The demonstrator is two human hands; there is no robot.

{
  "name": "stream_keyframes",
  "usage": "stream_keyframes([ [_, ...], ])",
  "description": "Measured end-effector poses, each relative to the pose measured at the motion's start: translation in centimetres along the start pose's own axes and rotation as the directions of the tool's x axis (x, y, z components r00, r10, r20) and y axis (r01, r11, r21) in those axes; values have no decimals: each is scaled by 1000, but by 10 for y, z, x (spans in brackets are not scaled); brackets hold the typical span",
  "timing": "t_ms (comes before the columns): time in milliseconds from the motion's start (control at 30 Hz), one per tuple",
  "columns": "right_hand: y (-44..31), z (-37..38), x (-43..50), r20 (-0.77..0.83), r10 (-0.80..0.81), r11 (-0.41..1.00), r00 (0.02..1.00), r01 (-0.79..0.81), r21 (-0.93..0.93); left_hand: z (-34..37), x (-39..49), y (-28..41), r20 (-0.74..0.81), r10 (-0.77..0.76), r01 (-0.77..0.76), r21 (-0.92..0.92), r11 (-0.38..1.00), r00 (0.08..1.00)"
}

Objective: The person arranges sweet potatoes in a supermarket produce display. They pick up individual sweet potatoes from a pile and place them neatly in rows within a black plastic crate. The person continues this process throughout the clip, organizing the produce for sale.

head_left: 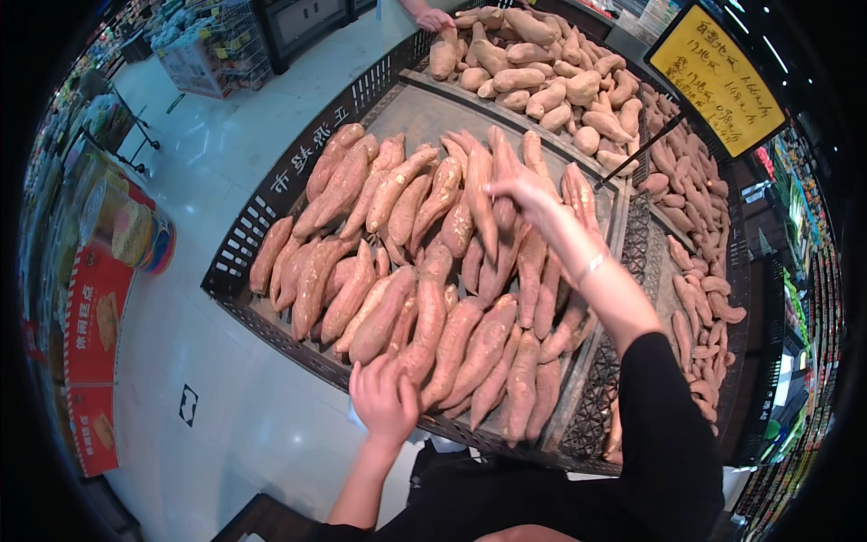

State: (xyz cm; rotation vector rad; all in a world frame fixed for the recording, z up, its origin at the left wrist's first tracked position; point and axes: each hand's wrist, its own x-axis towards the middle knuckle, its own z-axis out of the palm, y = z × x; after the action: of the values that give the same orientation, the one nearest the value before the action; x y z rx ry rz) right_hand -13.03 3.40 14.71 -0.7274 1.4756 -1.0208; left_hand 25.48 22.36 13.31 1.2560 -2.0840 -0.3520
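Before me is a black plastic display bin [234,284] with long reddish sweet potatoes [430,318] laid in rough rows. Toward its far right part, my right hand [525,193] grips a slender sweet potato [481,203], blurred and held pointing down over the others. My left hand [385,400] is at the near rim, fingers curled beside the lower end of a long sweet potato. Its fingertips are partly hidden, so whether it grips the rim or a sweet potato cannot be told.
Another person's hand [435,19] touches a paler pile of sweet potatoes [542,74] at the back. A yellow handwritten sign [718,78] stands on a black post at the right. Smaller sweet potatoes [701,305] fill side sections. Left are plastic tubs [129,227] and a wheeled rack [125,129].
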Motion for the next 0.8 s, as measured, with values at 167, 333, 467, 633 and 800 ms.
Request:
stream_keyframes([
  [167,-60,-12,117,-180,17,956,984,-69,-284,10,5,2,11,-87,87,13,996,996],
  [333,-44,-5,187,-65,-155,940,986,127,-316,9,9,2,57,-114,112,29,993,992],
  [467,-11,15,231,-251,-185,835,950,17,-550,8,13,4,85,-106,101,65,993,991],
  [633,10,13,202,-177,-425,658,888,168,-734,8,13,5,64,-89,85,70,994,994],
  [800,42,-32,55,94,-592,366,801,370,-854,11,6,5,14,-54,52,126,991,998],
])
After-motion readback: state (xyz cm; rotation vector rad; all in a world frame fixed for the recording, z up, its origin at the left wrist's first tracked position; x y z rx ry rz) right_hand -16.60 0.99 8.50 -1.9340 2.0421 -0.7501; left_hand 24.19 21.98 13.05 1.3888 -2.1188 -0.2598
